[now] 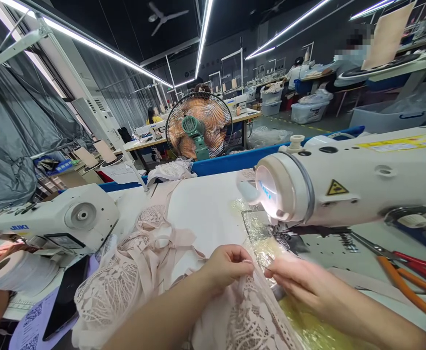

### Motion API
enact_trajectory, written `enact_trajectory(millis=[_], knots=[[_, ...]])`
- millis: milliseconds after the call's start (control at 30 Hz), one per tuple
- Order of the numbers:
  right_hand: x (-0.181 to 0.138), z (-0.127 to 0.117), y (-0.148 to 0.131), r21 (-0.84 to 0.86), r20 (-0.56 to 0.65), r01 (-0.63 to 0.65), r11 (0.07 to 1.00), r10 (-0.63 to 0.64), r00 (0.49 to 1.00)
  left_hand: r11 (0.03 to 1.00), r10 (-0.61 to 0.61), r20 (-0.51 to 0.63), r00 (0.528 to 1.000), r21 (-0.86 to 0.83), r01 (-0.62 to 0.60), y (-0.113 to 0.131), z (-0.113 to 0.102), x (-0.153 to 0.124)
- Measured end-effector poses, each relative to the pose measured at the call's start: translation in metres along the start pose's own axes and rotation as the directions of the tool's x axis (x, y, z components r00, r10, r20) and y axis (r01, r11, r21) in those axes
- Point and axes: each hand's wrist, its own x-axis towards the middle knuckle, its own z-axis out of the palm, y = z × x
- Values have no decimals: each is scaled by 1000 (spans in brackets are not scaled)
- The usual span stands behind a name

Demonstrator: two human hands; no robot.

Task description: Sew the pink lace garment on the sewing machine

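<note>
My left hand (229,265) pinches the upper edge of a pale pink lace garment piece (251,316), which hangs down toward me over the table edge. Just right of it, my right hand (298,279) has thumb and fingers pressed together beside the fabric's edge; what they hold, if anything, is too small to make out. Both hands are in front of a white sewing machine (337,180), whose lit head (271,187) is above and behind my right hand. Several lace garments with straps (107,291) lie heaped left of my left forearm.
Orange-handled scissors (399,279) and a red-handled tool (424,265) lie on the right. At left are another sewing machine (85,214), a thread cone (23,272), a dark phone (67,296) and a co-worker's hand (1,255). A fan (198,126) stands beyond the table.
</note>
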Motion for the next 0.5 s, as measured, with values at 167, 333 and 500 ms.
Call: enact_trajectory(millis=[167, 333, 500], knots=[[0, 8, -2, 256, 93, -147, 956, 127, 988, 1000, 10, 2, 1000, 11, -10, -2, 0, 0], [0, 15, 2, 273, 96, -143, 951, 121, 988, 1000, 17, 6, 1000, 19, -17, -2, 0, 0], [0, 16, 5, 289, 89, -134, 948, 113, 990, 999, 16, 15, 1000, 33, -16, -1, -1, 0]])
